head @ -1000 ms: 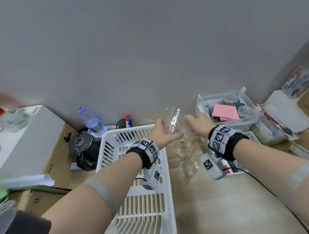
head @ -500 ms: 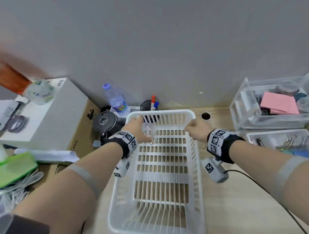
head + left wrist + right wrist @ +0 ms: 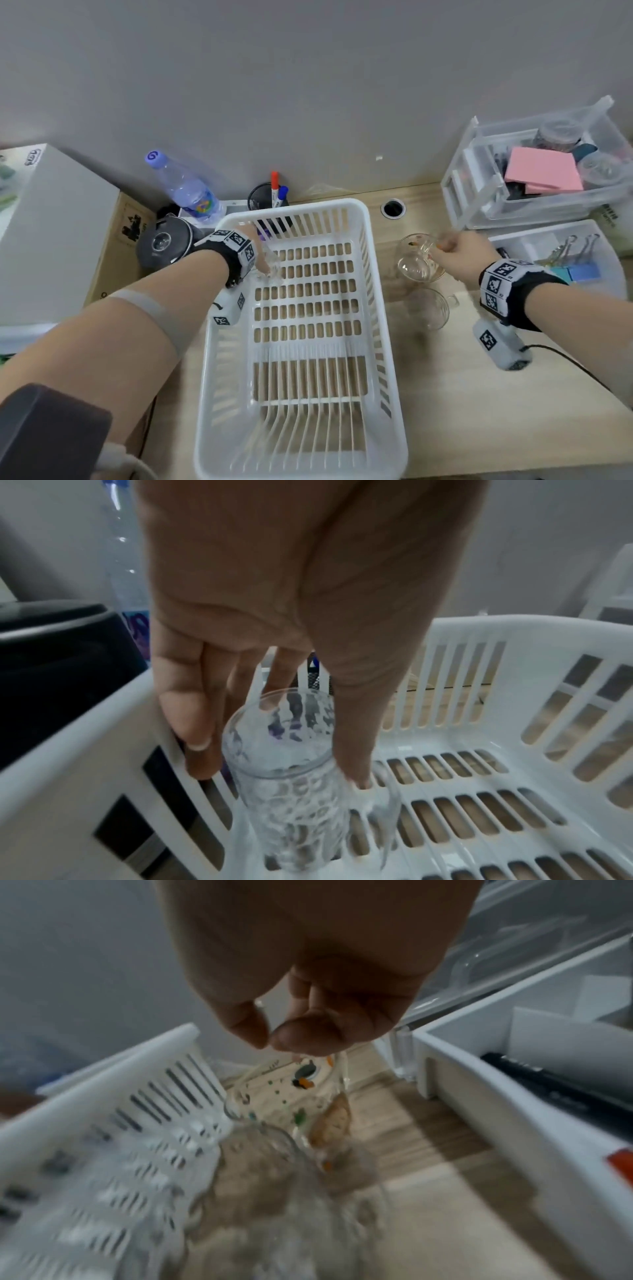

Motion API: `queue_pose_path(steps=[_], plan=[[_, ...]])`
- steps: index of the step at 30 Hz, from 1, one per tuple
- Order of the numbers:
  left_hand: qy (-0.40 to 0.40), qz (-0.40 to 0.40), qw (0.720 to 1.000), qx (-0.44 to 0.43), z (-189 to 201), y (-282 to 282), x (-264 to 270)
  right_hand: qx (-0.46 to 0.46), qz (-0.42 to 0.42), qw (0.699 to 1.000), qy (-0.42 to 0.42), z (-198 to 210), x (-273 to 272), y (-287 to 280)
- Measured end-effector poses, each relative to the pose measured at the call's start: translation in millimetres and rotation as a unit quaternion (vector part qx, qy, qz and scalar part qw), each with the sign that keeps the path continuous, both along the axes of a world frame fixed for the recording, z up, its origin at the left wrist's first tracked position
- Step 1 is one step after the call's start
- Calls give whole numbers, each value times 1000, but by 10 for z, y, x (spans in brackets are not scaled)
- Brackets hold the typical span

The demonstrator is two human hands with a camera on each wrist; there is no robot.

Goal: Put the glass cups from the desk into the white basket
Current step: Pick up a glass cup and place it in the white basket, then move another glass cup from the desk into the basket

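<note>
Wooden desk (image 3: pixel 445 394), white basket (image 3: pixel 383 308): left hand (image 3: pixel 274 615) gripping dimpled glass cup (image 3: pixel 301 804) inside; right hand (image 3: pixel 459 251) pinching printed glass cup (image 3: pixel 416 258).

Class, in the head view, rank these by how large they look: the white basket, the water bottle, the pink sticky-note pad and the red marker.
1. white basket
2. water bottle
3. pink sticky-note pad, close to the bottle, so this order is unsure
4. red marker

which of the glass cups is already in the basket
The textured glass cup held by the left hand; the other cups are outside the white basket.
</note>
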State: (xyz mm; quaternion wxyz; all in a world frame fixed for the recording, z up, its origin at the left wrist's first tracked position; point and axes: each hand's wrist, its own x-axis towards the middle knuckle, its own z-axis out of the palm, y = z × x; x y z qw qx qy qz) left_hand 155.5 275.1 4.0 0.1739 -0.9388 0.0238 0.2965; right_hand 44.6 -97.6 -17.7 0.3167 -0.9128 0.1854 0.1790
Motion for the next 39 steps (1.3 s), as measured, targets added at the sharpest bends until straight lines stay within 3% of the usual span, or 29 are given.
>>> queue_pose_path(steps=[3,7,15,18,22,28,32,34,36,39], plan=[[-1,15,1000,-15,-4,6,-23,-18,92,994,60,29,-169,-8],[-8,-23,1000,19,39,3,-111,-44,177,979,97,-60,-331,-33],[-121,-8,992,-28,208,-108,-303,-60,208,973,76,-184,-506,-82],[-130,-26,991,-28,196,-124,-373,-61,221,969,88,-249,-546,-128],[-105,21,991,-77,115,-104,-442,-105,253,954,118,-277,-582,-177],[-80,22,989,-126,246,-137,-461,-136,357,912,151,231,-402,-220],[-97,-8,982,-161,515,-185,-438,-119,330,924,153,752,-91,-284],[-89,-13,967,-236,612,-194,-432,-68,273,947,157,914,78,-228],[-76,-72,944,-314,731,-236,-446,1,223,963,151,1015,234,-64],[-78,-200,907,-361,875,-372,-493,70,204,965,153,1032,391,371]])
